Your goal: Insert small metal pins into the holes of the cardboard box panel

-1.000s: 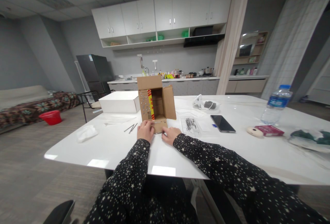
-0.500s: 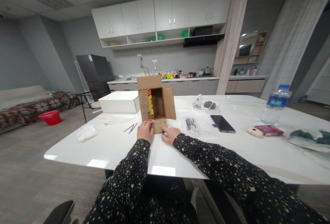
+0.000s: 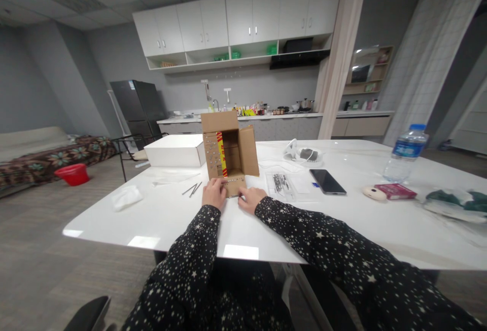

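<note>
A small brown cardboard box (image 3: 228,151) lies on its side on the white table (image 3: 266,219), its open mouth towards me and its flaps spread. Rows of small metal pins stud its left flap and its bottom flap (image 3: 235,185). My left hand (image 3: 214,193) rests with curled fingers on the left end of the bottom flap. At the flap's right corner sits my right hand (image 3: 251,199), fingers bent and pinched at the edge. What the fingertips hold is too small to make out.
A few loose nails (image 3: 192,189) lie left of the box, a white box (image 3: 175,150) behind them, crumpled tissue (image 3: 126,196) further left. To the right are a clear bag of nails (image 3: 281,184), a phone (image 3: 327,181), a water bottle (image 3: 405,153) and a red packet (image 3: 395,191).
Both hands stay at the bottom flap. The view has only shifted very slightly.
</note>
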`<state>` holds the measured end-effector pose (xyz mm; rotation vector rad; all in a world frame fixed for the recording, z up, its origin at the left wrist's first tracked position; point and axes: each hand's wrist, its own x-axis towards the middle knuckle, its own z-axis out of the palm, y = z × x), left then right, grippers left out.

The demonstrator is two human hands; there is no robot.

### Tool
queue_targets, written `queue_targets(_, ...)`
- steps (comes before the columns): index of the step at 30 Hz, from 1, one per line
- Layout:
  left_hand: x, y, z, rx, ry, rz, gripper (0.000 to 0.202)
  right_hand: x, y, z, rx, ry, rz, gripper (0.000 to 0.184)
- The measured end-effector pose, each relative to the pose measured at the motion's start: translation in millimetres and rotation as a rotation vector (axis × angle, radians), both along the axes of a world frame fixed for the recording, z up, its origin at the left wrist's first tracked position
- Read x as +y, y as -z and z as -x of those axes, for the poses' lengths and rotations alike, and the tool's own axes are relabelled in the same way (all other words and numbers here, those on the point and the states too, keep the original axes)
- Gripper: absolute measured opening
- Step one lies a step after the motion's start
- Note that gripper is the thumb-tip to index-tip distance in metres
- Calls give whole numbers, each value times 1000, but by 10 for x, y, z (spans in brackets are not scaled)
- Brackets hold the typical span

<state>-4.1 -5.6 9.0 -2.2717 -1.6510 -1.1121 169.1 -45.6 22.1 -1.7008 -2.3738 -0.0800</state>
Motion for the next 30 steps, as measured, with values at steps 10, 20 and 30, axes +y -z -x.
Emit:
queue_targets(10, 57, 39, 16, -40, 39, -103, 22, 11, 11, -9, 3, -4, -3, 30)
queue_targets(20, -8, -12, -10, -85, 29, -142, 15, 40, 38, -14, -3, -11, -13, 31)
queue_targets(30, -47, -38, -29, -67, -92, -82, 13, 27, 33, -16, 4, -9, -14, 30)
